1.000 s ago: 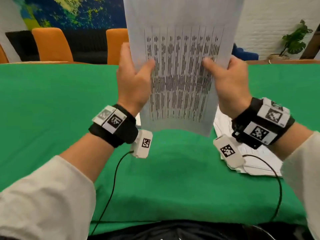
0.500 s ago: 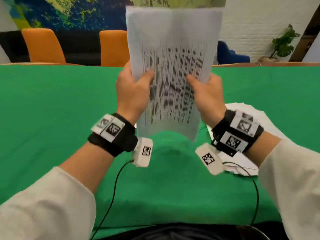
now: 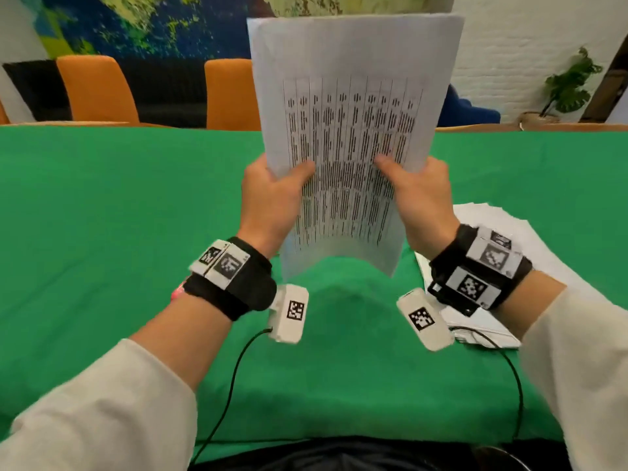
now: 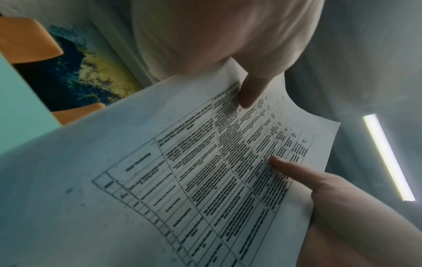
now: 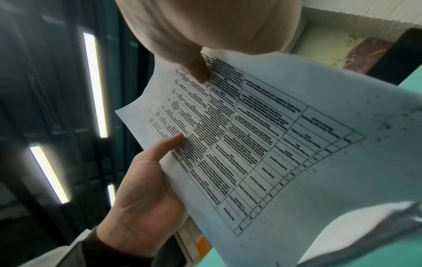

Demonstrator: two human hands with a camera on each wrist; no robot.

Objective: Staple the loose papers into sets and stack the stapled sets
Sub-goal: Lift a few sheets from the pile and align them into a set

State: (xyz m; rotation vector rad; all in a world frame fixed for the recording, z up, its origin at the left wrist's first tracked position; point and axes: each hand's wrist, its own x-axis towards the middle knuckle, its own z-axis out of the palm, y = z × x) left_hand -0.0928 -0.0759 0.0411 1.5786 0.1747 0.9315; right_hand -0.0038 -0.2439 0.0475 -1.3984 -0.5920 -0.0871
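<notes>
green table (image 3: 119, 215) | papers (image 3: 353, 79) upright, long axis vertical | left hand (image 3: 272, 198), right hand (image 3: 419, 195) pinching lower edges

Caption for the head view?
Both hands, left and right, hold printed sheets upright above the green table.

free: green bench (image 3: 119, 215) bare on the left and in front of both wrists | blocked: paper pile (image 3: 482, 321) lying right, under right wrist | centre: held sheets (image 3: 353, 130) upright, apparently just clear of the cloth
</notes>
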